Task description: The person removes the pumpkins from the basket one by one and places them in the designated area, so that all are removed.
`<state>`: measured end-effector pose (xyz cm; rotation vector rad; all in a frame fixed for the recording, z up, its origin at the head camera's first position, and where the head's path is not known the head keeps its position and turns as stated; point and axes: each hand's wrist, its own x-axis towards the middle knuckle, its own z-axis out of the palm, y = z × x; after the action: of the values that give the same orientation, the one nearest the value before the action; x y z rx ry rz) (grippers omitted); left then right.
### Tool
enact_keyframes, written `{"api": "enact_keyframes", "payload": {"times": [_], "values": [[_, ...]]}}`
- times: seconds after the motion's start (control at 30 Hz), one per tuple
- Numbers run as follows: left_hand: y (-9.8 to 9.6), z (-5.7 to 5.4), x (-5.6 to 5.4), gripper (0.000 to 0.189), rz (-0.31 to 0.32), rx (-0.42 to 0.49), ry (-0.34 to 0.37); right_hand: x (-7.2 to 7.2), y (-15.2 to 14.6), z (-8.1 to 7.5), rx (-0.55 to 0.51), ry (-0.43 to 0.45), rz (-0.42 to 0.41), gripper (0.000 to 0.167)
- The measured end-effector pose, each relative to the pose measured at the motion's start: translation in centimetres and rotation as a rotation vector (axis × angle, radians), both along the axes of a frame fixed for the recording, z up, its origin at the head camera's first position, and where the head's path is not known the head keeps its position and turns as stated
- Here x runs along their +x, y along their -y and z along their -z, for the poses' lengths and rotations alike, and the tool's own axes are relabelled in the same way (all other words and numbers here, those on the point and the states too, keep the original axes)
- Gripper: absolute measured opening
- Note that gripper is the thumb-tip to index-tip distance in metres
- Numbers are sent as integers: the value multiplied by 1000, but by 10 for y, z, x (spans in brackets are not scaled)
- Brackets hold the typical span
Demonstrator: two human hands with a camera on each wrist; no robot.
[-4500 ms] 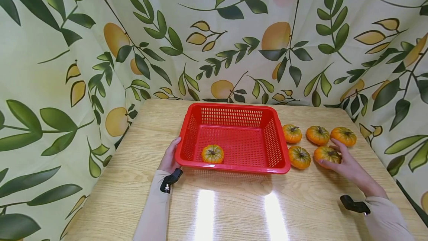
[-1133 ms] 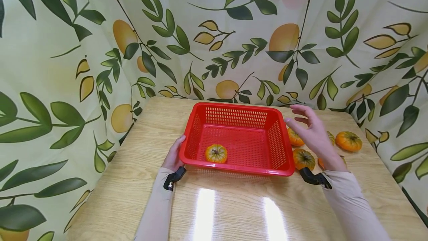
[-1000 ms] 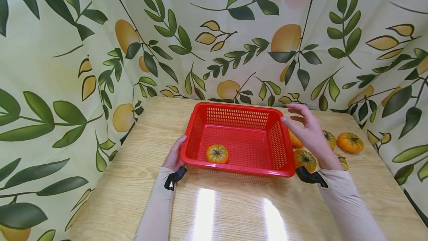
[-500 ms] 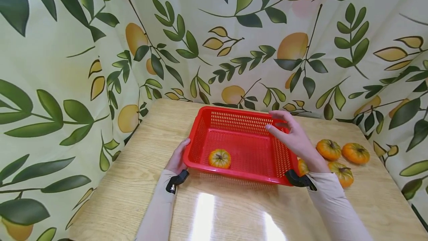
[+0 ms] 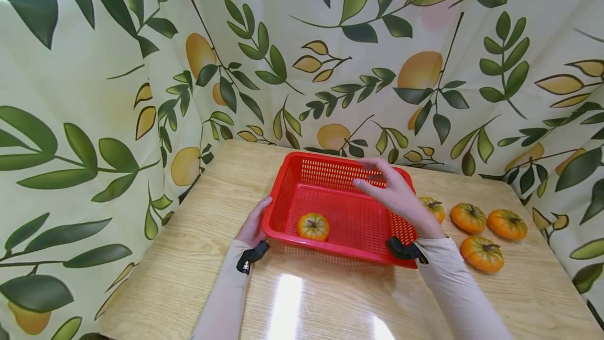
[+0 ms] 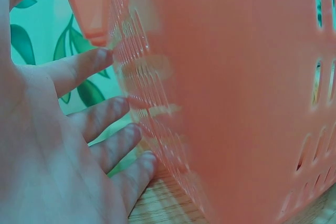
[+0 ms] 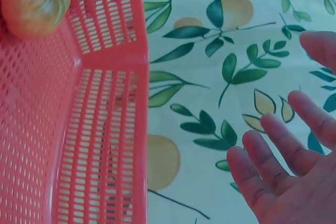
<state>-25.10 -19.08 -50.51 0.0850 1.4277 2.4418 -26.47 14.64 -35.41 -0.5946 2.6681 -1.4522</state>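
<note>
A red plastic basket (image 5: 342,250) with slotted walls stands on the table; one small orange-and-green pumpkin (image 5: 313,226) lies inside, near its front left. My left hand (image 5: 252,223) is at the basket's left side. In the left wrist view its spread, mostly straight fingers (image 6: 113,153) touch the outer wall. Above the basket's right half is my right hand (image 5: 394,193), holding nothing, its fingers apart and slightly bent. Right of the basket lie several more pumpkins, among them a front one (image 5: 482,254) and a far-right one (image 5: 507,224). My right forearm hides part of that area.
The light wooden table (image 5: 189,261) shows bright reflections at its front. A leaf-and-fruit patterned cloth (image 5: 358,67) hangs behind the table and along its sides. Each wrist wears a black camera mount, like the right one (image 5: 403,250).
My right hand has left the front pumpkin on the right and moved left over the basket with nothing in it. My left hand stays at the basket's left side. The head view has shifted.
</note>
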Motion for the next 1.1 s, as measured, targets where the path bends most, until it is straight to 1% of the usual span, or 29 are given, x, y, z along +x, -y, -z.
{"api": "enact_keyframes", "payload": {"times": [0.2, 0.33, 0.5, 0.67, 0.8, 0.93, 1.03, 1.1], "values": [[0, -2, 0, 39, 12, 11, 8, -6, 14, 4, 16, 3, -67, 57], [0, -4, 0, 41, 26, -5, -11, -10, 23, 7, 45, 22, -110, 57], [0, -6, 2, 40, 37, -3, -37, -12, 34, 9, 91, 34, -169, 58], [0, -4, 2, 40, 26, 8, -32, -11, 47, 15, 106, 45, -235, 55], [0, -3, 3, 41, 31, 15, -31, -11, 55, 20, 117, 70, -289, 55], [1, -2, 2, 40, 36, 5, -30, -12, 62, 24, 103, 96, -341, 54], [1, -1, 0, 39, 30, 3, -28, -14, 65, 26, 121, 101, -361, 55], [1, 0, -1, 38, 21, 5, -25, -16, 67, 27, 152, 101, -363, 56]]}}
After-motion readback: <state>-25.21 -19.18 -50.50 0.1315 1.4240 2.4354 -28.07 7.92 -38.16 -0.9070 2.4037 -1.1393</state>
